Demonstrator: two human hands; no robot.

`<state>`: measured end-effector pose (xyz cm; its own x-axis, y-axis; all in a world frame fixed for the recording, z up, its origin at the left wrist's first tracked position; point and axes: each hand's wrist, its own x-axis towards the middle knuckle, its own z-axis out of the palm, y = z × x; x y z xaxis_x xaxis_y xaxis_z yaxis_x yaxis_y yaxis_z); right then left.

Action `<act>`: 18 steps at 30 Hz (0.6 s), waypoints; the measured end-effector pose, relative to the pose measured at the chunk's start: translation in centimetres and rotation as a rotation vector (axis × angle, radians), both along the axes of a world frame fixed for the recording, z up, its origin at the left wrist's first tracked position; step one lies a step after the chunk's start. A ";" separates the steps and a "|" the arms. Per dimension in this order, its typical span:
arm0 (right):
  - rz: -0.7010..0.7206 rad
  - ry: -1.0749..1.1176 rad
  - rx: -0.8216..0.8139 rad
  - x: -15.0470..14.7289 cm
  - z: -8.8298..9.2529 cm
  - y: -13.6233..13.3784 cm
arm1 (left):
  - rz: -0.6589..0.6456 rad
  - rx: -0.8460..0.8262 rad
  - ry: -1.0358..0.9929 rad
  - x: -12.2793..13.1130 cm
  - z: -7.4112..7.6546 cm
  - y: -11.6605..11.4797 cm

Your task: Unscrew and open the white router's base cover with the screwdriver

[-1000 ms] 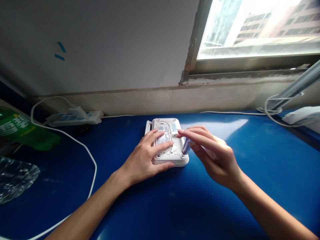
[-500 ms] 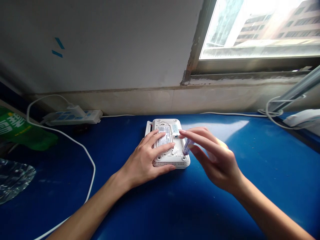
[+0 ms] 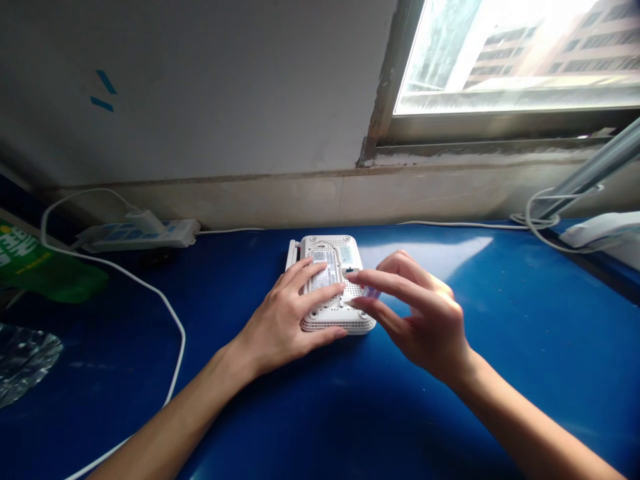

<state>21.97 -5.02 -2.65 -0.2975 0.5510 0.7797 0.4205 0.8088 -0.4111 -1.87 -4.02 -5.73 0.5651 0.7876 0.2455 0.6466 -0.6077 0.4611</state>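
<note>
A white router (image 3: 354, 291) lies upside down on the blue tabletop, showing its vented underside, printed labels and round feet. A folded white antenna (image 3: 291, 253) runs along its left side. Spread over the labels, the fingers of my left hand (image 3: 290, 310) press on the router, and the thumb lies along its near edge. Over the router's right part, my right hand (image 3: 420, 307) has thumb and index finger curved towards each other. A small translucent purple piece (image 3: 371, 292) shows between them, mostly hidden by the fingers; its kind is unclear.
A power strip (image 3: 183, 233) with a white plug stands by the wall at left, its white cable (image 3: 170, 303) curving over the table. A green bottle (image 3: 50, 267) and a clear plastic bottle (image 3: 30, 360) lie at far left. A metal pole (image 3: 580, 173) wrapped in cable stands at right.
My right hand has shifted slightly left over the router, and the purple piece is now more hidden behind the fingers. My left hand keeps its place on the router. The view has shifted slightly.
</note>
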 end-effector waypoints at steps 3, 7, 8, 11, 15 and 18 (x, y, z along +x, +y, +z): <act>0.101 -0.024 -0.056 0.4 0.0 0.0 | -0.001 0.014 -0.002 0.0 0.0 0.1; 0.090 -0.041 -0.087 1.0 0.2 -0.1 | -0.009 0.004 0.006 0.0 0.0 0.1; 0.067 -0.038 -0.078 1.0 0.2 -0.2 | -0.010 0.003 0.011 0.0 0.1 0.1; 0.014 -0.017 -0.041 0.6 0.1 -0.4 | -0.006 0.011 0.016 0.0 0.0 0.1; -0.061 -0.004 0.004 0.1 -0.1 -0.6 | -0.005 0.021 -0.003 0.0 -0.1 0.1; -0.037 -0.021 -0.006 0.3 -0.2 -0.6 | -0.006 0.020 -0.004 0.0 -0.1 0.1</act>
